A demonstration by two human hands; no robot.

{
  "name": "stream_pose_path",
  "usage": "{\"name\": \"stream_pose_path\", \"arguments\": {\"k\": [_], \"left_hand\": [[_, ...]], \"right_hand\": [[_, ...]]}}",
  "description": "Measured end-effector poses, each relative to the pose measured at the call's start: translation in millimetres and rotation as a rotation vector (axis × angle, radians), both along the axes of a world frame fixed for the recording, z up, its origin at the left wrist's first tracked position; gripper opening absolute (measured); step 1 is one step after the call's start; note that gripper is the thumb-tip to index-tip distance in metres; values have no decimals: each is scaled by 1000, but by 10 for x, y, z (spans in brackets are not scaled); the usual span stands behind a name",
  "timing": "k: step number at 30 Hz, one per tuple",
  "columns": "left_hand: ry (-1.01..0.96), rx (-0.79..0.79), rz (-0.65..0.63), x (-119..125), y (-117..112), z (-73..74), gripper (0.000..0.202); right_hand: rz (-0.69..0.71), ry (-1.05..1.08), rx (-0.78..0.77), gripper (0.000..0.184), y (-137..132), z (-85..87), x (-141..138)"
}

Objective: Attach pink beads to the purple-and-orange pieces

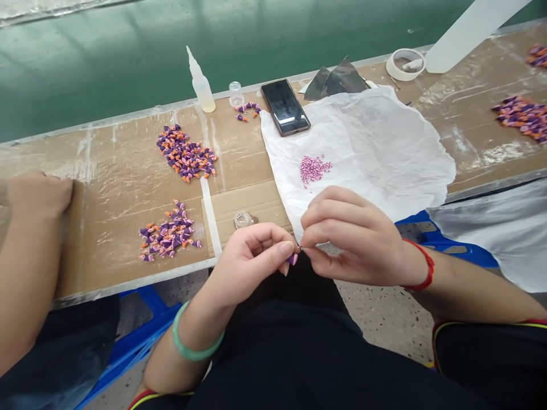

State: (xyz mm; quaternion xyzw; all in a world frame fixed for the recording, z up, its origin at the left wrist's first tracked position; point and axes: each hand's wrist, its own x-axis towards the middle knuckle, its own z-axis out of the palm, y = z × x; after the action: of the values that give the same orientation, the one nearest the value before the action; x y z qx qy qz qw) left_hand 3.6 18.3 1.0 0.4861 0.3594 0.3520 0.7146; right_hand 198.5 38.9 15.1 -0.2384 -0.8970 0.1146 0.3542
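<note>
My left hand (260, 256) pinches a small purple and pink piece (293, 259) between thumb and forefinger, just past the table's front edge. Fingertip to fingertip with it, my right hand (346, 236) is closed in a pinch at the top of that piece; whatever tiny thing it grips is too small to name. Beyond my hands, a heap of tiny pink beads (314, 169) lies on a white cloth (363, 142). Two piles of similar purple, pink and orange pieces, one farther (186, 154) and one nearer pile (168, 233), rest to the left.
A glue-like squeeze bottle (202, 88), a phone (285, 107) and a tape roll (405, 64) stand along the back. A small clear container (243, 220) sits close by my left hand. Another person's hand (38, 196) rests at the far left.
</note>
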Motion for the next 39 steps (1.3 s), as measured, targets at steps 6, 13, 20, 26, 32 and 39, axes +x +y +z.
{"name": "stream_pose_path", "arguments": {"k": [6,13,20,26,32,39], "left_hand": [[78,-12,9,27,0,39,35],[366,501,216,19,-86,49,16],[620,1153,309,5,-106,21,16],[671,1337,287,-12,-73,4,15],[505,975,306,-87,-137,4,11],[270,396,384,-377,-304,-175,12]], "right_hand": [[26,-96,236,15,-12,-16,38],[-38,75,-58,13,-47,-17,-7],[-1,209,-773,12,-70,42,-38],[-9,199,-825,15,-91,55,-57],[49,207,-765,16,-66,54,-74],[93,30,-465,18,143,13,-183]]}}
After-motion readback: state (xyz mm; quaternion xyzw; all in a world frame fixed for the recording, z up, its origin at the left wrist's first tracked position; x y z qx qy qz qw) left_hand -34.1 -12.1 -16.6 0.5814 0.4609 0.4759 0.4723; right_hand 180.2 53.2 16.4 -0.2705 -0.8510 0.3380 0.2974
